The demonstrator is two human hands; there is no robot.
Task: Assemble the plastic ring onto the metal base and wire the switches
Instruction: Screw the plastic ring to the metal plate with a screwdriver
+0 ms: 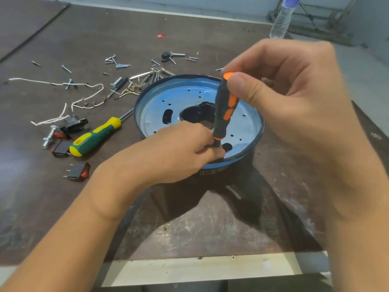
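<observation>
The screwdriver (226,106) is held near-upright, its handle top pinched by the right hand (294,98). Straight below that grip, its shaft is pinched by the left hand (179,150), at the near rim of the base (189,95).

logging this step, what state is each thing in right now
black and orange screwdriver: upright over the metal base, right hand grips its handle top, left hand pinches its lower end
metal base: on the table, open side up
green and yellow screwdriver: lying on the table, untouched
red rocker switch: lying loose, terminals bare
white wires: loose on the table
water bottle: upright at the far edge
</observation>
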